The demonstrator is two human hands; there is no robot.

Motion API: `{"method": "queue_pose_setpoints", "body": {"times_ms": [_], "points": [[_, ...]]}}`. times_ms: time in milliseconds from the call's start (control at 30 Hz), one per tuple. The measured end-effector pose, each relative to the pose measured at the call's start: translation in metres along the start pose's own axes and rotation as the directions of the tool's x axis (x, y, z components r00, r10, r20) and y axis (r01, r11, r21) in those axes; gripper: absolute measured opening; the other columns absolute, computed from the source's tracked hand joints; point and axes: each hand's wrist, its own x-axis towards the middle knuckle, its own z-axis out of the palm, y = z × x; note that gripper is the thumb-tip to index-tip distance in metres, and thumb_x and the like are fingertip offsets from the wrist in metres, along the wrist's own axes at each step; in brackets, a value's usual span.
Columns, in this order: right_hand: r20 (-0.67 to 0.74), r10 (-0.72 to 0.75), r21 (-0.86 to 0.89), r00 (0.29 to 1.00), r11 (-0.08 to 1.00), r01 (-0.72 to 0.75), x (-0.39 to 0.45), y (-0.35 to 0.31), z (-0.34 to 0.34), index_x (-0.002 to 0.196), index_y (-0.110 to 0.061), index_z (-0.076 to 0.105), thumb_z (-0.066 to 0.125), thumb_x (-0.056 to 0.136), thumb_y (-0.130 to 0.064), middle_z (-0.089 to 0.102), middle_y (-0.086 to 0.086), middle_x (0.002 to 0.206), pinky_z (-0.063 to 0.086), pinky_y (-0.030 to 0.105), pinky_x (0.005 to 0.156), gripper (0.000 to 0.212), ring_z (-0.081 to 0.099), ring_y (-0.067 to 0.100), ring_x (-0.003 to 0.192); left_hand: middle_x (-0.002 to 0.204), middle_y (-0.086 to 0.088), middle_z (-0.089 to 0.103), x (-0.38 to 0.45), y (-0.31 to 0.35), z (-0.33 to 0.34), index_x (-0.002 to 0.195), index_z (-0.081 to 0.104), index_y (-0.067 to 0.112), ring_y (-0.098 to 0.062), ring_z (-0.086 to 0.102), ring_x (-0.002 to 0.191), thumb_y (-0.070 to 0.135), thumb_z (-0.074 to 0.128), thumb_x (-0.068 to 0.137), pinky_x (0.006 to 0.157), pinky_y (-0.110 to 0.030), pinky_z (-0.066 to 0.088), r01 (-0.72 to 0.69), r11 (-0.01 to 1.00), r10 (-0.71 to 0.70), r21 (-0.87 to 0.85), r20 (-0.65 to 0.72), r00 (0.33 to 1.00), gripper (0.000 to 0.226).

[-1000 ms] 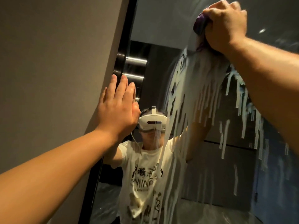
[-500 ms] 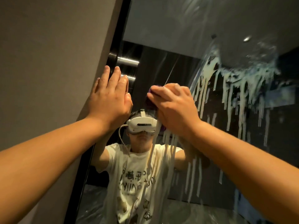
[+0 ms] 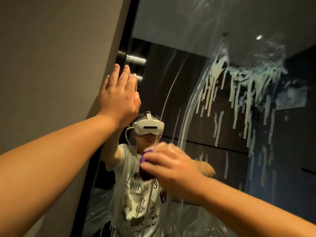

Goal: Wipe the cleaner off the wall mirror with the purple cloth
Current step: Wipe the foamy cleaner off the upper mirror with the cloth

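Thick white cleaner (image 3: 242, 82) drips sit on the wall mirror (image 3: 213, 134) toward 1 o'clock, well apart from the purple cloth (image 3: 145, 170), balled in the right hand (image 3: 172, 170)'s clenched grip at low centre, nearer than the left hand (image 3: 119, 98), flat, released at the frame edge, 10 o'clock.
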Motion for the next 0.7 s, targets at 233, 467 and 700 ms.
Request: {"method": "queue_pose_setpoints", "body": {"times_ms": [233,467,700], "points": [[-0.338,0.426,-0.078,0.839,0.876,-0.476,0.106,0.173,-0.100,0.112,-0.013,0.073,0.049,0.087,-0.010,0.071,0.012,0.112,0.052,0.040,0.094,0.036,0.063,0.027,0.105,0.162,-0.013,0.019,0.002,0.000,0.003,0.150,0.033,0.009,-0.032,0.009,0.151,0.035,0.028,0.094,0.120,-0.051,0.018,0.004,1.000,-0.003,0.015,-0.018,1.000,0.062],[-0.284,0.516,-0.394,0.808,0.706,-0.589,0.136,0.204,-0.102,0.107,-0.029,0.073,0.047,0.087,-0.024,0.065,0.002,0.119,0.045,0.039,0.079,0.033,0.057,0.039,0.105,0.162,-0.013,0.018,0.000,0.000,0.004,0.150,0.032,0.010,-0.032,0.008,0.151,0.035,0.028,0.094,0.120,-0.050,0.017,-0.003,1.000,0.003,0.002,-0.023,1.000,0.062],[-0.060,0.207,-0.371,0.977,0.904,-0.214,0.041,0.073,-0.014,0.127,-0.020,0.064,0.059,0.094,-0.025,0.060,0.001,0.135,0.050,0.045,0.083,0.034,0.060,0.030,0.110,0.162,-0.013,0.019,0.000,-0.001,0.004,0.151,0.032,0.009,-0.032,0.008,0.151,0.035,0.029,0.093,0.120,-0.050,0.017,-0.006,1.000,0.006,0.005,-0.038,0.999,0.063]]}}
